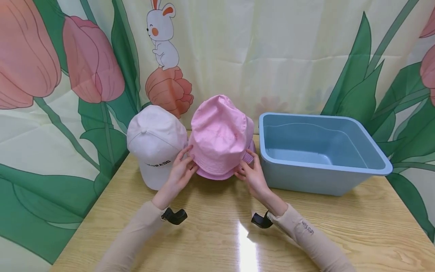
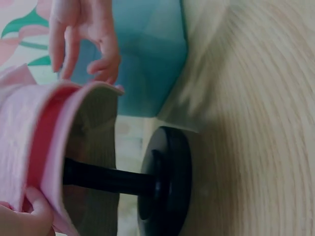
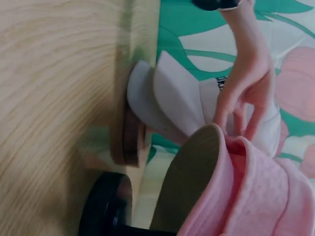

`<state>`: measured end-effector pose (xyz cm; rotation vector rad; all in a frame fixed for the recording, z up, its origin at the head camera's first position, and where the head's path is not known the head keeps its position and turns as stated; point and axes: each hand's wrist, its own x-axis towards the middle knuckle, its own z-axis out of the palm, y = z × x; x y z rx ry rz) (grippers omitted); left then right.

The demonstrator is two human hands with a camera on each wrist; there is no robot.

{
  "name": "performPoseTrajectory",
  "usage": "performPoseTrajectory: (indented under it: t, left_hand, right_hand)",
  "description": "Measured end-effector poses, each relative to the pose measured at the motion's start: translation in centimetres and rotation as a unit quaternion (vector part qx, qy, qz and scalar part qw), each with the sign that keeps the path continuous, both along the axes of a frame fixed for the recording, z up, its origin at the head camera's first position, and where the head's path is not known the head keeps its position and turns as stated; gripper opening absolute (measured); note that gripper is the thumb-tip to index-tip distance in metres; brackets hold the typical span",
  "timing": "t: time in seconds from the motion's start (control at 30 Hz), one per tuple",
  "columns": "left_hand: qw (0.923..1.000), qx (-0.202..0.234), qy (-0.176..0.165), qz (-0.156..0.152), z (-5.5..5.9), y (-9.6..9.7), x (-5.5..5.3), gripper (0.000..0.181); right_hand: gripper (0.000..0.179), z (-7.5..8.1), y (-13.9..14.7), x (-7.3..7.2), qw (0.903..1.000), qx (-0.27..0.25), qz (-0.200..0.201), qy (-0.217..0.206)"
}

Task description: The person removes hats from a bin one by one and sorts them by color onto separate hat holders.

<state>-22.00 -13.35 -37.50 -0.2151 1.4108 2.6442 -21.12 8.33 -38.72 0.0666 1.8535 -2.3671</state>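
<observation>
A pink bucket hat (image 1: 217, 128) sits over another pink hat, whose brim (image 3: 209, 196) shows below it. They rest on a black stand (image 2: 165, 182) with a round base. My left hand (image 1: 181, 170) pinches the upper hat's brim at its left side. In the left wrist view, the left thumb (image 2: 39, 209) lies between the two brims. On the opposite side my right hand (image 1: 253, 175) holds the brim with bent fingers; how firmly is hard to see. White caps (image 1: 156, 143), with dark lettering on the front, stand just left of my left hand.
A light blue plastic bin (image 1: 323, 175) stands on the wooden table (image 1: 210, 234) to the right of the pink hats. The caps have a wooden base (image 3: 130, 137) under them. Behind everything hangs a curtain (image 1: 289, 68) printed with tulips and a rabbit.
</observation>
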Motion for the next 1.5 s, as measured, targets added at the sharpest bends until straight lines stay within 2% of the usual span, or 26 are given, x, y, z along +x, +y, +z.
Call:
performPoseTrajectory:
  t: [0.07,0.2,0.3,0.47,0.57,0.7,0.83,0.9,0.93,0.97,1.03,1.07,1.13,1.2,1.23,1.27,1.3,1.33,1.37,1.43,1.47,1.5]
  left_hand:
    - [0.9999,0.000,0.005,0.016,-0.3,0.2,-0.2,0.035]
    - [0.9990,-0.030,0.005,0.034,-0.8,0.4,-0.2,0.040]
    - [0.9971,-0.064,0.001,0.041,-1.2,0.3,-0.1,0.045]
    - [0.9912,-0.119,-0.018,0.056,-1.8,0.5,-0.2,0.046]
    - [0.9906,-0.124,-0.024,0.054,-2.1,0.7,-0.2,0.047]
    - [0.9934,-0.102,-0.027,0.047,-2.4,0.9,-0.2,0.048]
    - [0.9944,-0.098,-0.017,0.037,-2.5,0.5,-0.2,0.047]
    - [0.9924,-0.119,-0.013,0.028,-2.4,0.2,-0.1,0.047]
    - [0.9898,-0.141,-0.012,0.022,-2.3,0.0,0.0,0.046]
    - [0.9859,-0.167,-0.009,0.015,-2.1,-0.2,0.2,0.046]
    - [0.9724,-0.233,0.006,0.002,-1.4,-0.5,1.0,0.046]
    - [0.9614,-0.275,0.018,-0.004,-0.9,-0.7,1.4,0.046]
    - [0.9376,-0.339,0.075,-0.012,0.5,-1.2,2.2,0.044]
    - [0.9120,-0.389,0.128,-0.012,2.6,-1.5,2.8,0.042]
    - [0.9003,-0.409,0.149,-0.010,3.9,-1.7,2.9,0.040]
    - [0.8926,-0.419,0.167,-0.007,5.2,-1.8,2.8,0.038]
    - [0.8893,-0.418,0.187,-0.004,6.4,-1.9,2.6,0.037]
    - [0.8860,-0.425,0.184,-0.004,7.9,-1.8,2.3,0.036]
    - [0.8837,-0.424,0.198,-0.001,9.0,-1.8,1.9,0.035]
    - [0.8715,-0.440,0.216,0.010,10.6,-1.6,0.6,0.033]
    - [0.8600,-0.454,0.231,0.019,11.0,-1.5,-0.1,0.031]
    - [0.8450,-0.472,0.249,0.029,11.2,-1.3,-0.7,0.029]
  right_hand:
    - [0.047,-0.4,0.0,-0.2,0.9998,-0.018,0.001,-0.002]
    - [0.045,-1.2,0.3,-0.5,0.9991,-0.039,-0.001,-0.015]
    - [0.042,-1.7,0.6,-0.7,0.9993,-0.033,-0.007,-0.012]
    - [0.038,-2.3,0.7,-1.3,0.9993,0.005,-0.027,0.025]
    - [0.034,-2.7,0.6,-1.7,0.9974,0.032,-0.047,0.043]
    - [0.032,-3.1,0.4,-2.2,0.9961,0.049,-0.061,0.042]
    - [0.035,-2.9,0.5,-2.3,0.9966,0.064,-0.038,0.035]
    - [0.041,-2.1,0.9,-1.8,0.9928,0.114,0.000,0.037]
    - [0.045,-1.5,1.2,-1.4,0.9864,0.156,0.025,0.046]
    - [0.048,-0.7,1.7,-0.9,0.9747,0.209,0.051,0.061]
    - [0.053,1.3,2.7,0.2,0.9345,0.323,0.101,0.109]
    - [0.053,2.5,3.2,0.8,0.9109,0.371,0.118,0.135]
    - [0.048,5.1,4.1,1.7,0.8686,0.439,0.127,0.192]
    - [0.040,8.0,4.7,1.9,0.8457,0.468,0.116,0.228]
    - [0.037,9.4,5.0,1.8,0.8411,0.475,0.110,0.235]
    - [0.035,10.8,5.2,1.5,0.8368,0.481,0.106,0.239]
    - [0.034,12.1,5.4,1.0,0.8353,0.485,0.106,0.237]
    - [0.034,13.3,5.5,0.4,0.8374,0.483,0.112,0.230]
    - [0.034,14.3,5.6,-0.4,0.8425,0.478,0.119,0.219]
    - [0.035,15.7,5.5,-2.2,0.8479,0.472,0.138,0.198]
    - [0.035,16.1,5.4,-3.2,0.8515,0.467,0.147,0.188]
    - [0.035,16.3,5.2,-4.2,0.8546,0.463,0.151,0.180]
